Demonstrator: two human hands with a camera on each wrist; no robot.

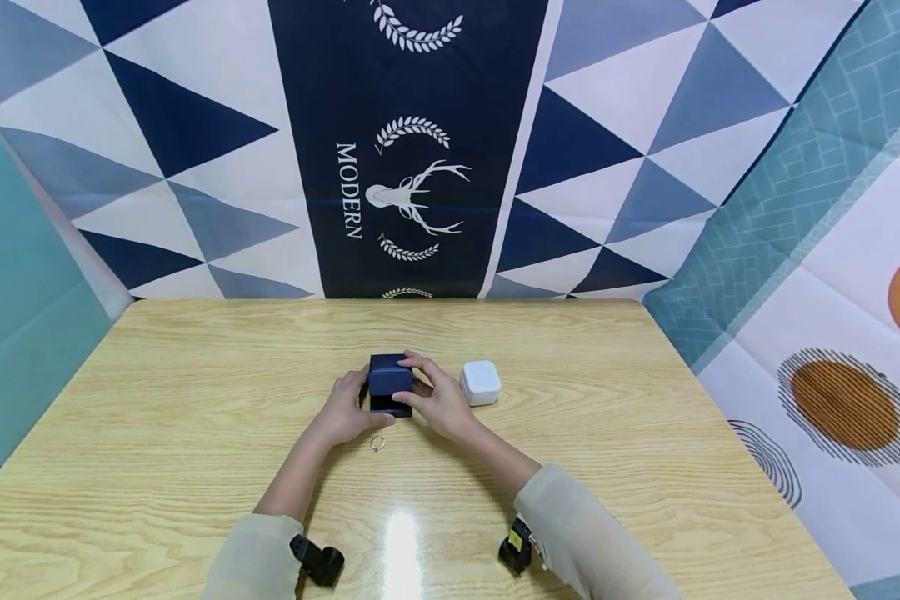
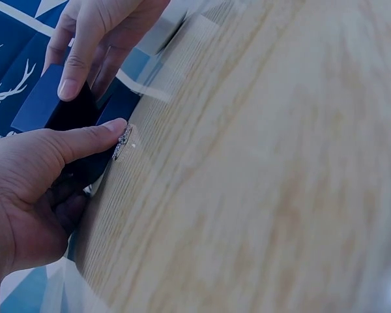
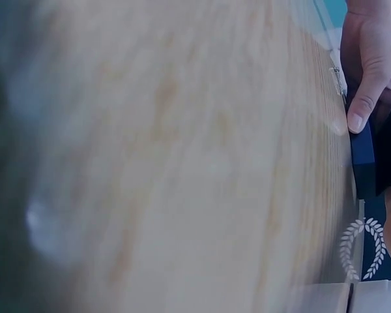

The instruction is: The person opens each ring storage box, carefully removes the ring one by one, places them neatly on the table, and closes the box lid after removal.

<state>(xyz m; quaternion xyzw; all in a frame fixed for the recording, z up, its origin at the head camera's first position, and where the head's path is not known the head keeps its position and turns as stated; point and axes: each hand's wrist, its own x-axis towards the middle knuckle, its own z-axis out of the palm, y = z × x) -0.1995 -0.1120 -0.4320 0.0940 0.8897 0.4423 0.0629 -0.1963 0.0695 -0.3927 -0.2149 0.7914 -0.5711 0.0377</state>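
Note:
A small dark blue hinged ring box point(image 1: 390, 382) stands on the table with its lid partly raised, showing a dark gap at the front. My left hand point(image 1: 347, 411) holds the base from the left, its thumb along the front edge. From the right, my right hand point(image 1: 442, 402) grips the lid point(image 2: 42, 101) between thumb and fingers. A thin ring point(image 1: 376, 449) lies on the tabletop just in front of the box; sparkling stones on the ring point(image 2: 122, 145) show in the left wrist view. The box's interior is too dark to make out.
Right of the box, close to my right hand, sits a white rounded box point(image 1: 482, 381). The wooden table point(image 1: 195, 375) ends at the back against a patterned cloth point(image 1: 412, 167). Black wrist cameras point(image 1: 322, 562) are strapped at both sleeves.

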